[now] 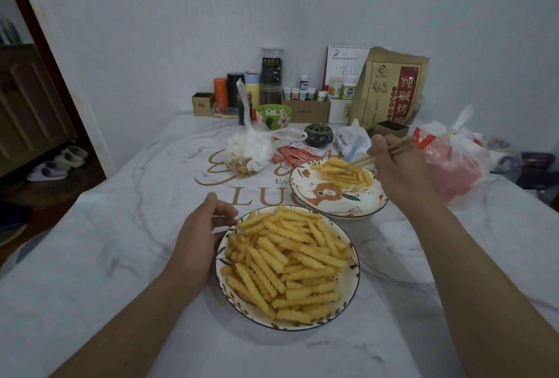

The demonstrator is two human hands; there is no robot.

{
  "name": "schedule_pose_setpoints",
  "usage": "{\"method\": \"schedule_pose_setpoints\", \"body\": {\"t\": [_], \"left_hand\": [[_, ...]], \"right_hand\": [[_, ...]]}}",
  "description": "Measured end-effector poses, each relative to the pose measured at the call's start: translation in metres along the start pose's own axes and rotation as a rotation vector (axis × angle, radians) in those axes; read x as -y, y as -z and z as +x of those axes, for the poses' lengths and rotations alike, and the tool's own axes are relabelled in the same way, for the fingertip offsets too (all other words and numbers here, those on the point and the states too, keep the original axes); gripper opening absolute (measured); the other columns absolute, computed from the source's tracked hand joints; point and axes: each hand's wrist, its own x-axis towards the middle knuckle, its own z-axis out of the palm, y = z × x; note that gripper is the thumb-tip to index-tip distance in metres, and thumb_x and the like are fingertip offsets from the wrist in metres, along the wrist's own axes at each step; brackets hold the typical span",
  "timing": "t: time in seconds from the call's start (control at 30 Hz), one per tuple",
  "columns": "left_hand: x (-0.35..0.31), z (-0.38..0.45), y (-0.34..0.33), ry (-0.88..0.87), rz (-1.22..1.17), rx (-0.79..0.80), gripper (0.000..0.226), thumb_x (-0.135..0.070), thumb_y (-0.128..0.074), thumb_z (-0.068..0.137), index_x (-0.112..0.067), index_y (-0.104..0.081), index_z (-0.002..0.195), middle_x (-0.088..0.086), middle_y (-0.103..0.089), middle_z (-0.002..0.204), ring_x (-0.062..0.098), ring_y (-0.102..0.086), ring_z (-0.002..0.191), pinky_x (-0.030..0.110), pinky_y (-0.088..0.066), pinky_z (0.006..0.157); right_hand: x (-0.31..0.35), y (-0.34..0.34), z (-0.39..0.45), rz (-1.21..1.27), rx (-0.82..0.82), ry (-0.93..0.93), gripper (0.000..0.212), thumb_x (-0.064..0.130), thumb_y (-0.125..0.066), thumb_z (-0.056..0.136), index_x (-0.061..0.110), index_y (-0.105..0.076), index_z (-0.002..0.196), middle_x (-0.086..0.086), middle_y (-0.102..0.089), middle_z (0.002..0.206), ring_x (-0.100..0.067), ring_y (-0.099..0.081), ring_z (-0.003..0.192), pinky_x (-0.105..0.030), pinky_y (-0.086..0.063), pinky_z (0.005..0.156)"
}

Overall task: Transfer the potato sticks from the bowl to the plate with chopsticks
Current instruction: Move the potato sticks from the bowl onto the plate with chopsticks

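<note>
A patterned bowl [348, 296] near the table's front holds a big heap of crinkle-cut potato sticks [287, 259]. Behind it to the right lies a painted plate [332, 200] with a small pile of sticks [344, 173] at its far side. My right hand [396, 169] grips wooden chopsticks [382, 153] whose tips are down in that small pile. I cannot tell whether a stick is pinched between the tips. My left hand [199, 229] rests against the bowl's left rim, fingers curled around its edge.
A tied plastic bag of snacks [249, 152] and red sauce packets [295, 155] lie behind the plate. A red and clear plastic bag [453, 162] sits to the right. Jars, bottles, a green bowl [273, 116], boxes and a brown paper bag [390, 87] line the wall.
</note>
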Motion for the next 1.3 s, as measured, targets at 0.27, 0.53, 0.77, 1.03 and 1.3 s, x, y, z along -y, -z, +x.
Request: {"method": "schedule_pose_setpoints", "body": {"t": [0.27, 0.53, 0.77, 1.03, 1.3], "left_hand": [[0.000, -0.001, 0.000, 0.000, 0.000, -0.006, 0.052, -0.043, -0.039, 0.111, -0.009, -0.065, 0.081, 0.009, -0.069, 0.091, 0.023, -0.067, 0.082, 0.036, -0.051, 0.074], [-0.004, -0.004, -0.001, 0.019, -0.019, 0.001, 0.052, -0.045, -0.040, 0.110, -0.008, -0.066, 0.084, 0.010, -0.069, 0.092, 0.025, -0.066, 0.083, 0.037, -0.051, 0.074], [-0.004, -0.005, 0.000, 0.015, -0.007, 0.004, 0.052, -0.046, -0.040, 0.110, -0.010, -0.067, 0.082, 0.009, -0.070, 0.093, 0.026, -0.064, 0.086, 0.039, -0.051, 0.079], [-0.003, -0.004, -0.001, 0.008, -0.012, 0.008, 0.052, -0.045, -0.040, 0.110, -0.010, -0.067, 0.083, 0.008, -0.069, 0.090, 0.024, -0.066, 0.080, 0.037, -0.053, 0.075], [-0.001, -0.002, 0.000, 0.000, -0.003, 0.000, 0.053, -0.046, -0.041, 0.110, -0.009, -0.067, 0.082, 0.008, -0.070, 0.088, 0.023, -0.066, 0.078, 0.038, -0.052, 0.076]], "right_hand": [[0.063, 0.031, -0.004, 0.627, -0.030, -0.200, 0.056, 0.043, -0.040, 0.108, 0.002, -0.064, 0.080, -0.008, -0.053, 0.053, -0.018, -0.047, 0.036, -0.023, -0.038, 0.038], [0.128, 0.027, -0.030, 0.662, 0.313, -0.195, 0.059, 0.046, -0.041, 0.107, 0.003, -0.063, 0.074, -0.006, -0.053, 0.049, -0.019, -0.046, 0.037, -0.027, -0.038, 0.037], [0.147, 0.000, -0.047, 0.474, 0.300, -0.153, 0.064, 0.052, -0.039, 0.105, 0.003, -0.064, 0.072, -0.003, -0.056, 0.047, -0.019, -0.052, 0.036, -0.027, -0.042, 0.036], [0.150, 0.012, -0.044, 0.487, 0.253, -0.122, 0.058, 0.047, -0.046, 0.105, 0.001, -0.066, 0.077, -0.004, -0.054, 0.047, -0.019, -0.051, 0.037, -0.028, -0.042, 0.037], [0.076, 0.012, -0.010, 0.274, -0.200, -0.150, 0.043, 0.044, -0.048, 0.104, 0.023, -0.064, 0.071, 0.005, -0.063, 0.063, -0.023, -0.066, 0.061, -0.049, -0.059, 0.068]]}}
